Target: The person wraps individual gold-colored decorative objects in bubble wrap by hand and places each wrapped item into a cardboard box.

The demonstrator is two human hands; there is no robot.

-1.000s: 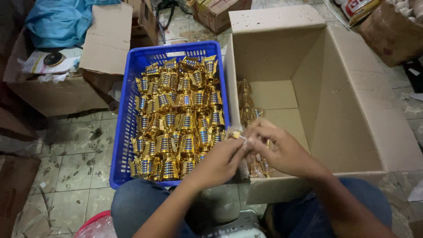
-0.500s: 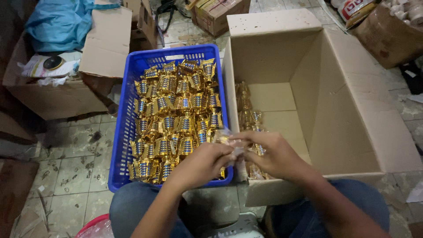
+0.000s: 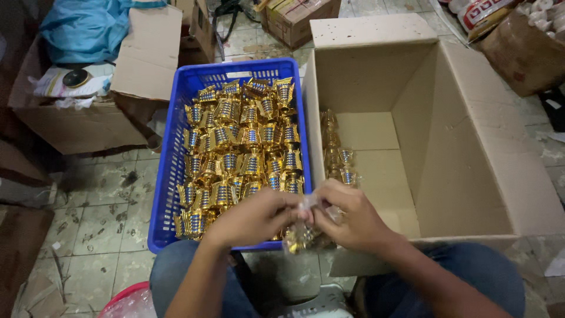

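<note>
— Hands? Left hand point(image 3: 253, 217) and right hand point(image 3: 347, 221) together, both pinching clear plastic bag point(image 3: 307, 231) of gold pieces.
— Where?
— Over knees, between blue crate point(image 3: 170, 176) and open cardboard box point(image 3: 471, 147).

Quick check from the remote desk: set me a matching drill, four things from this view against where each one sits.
Things:
1. blue crate
2. clear bag
3. big open carton
4. bagged gold pieces

Places:
a. pinched between left hand and right hand
b. against the carton's left inner wall
c. right of the crate
d. on the tiled floor, full of gold pieces

Pairs: 1-d, 2-a, 3-c, 4-b
</note>
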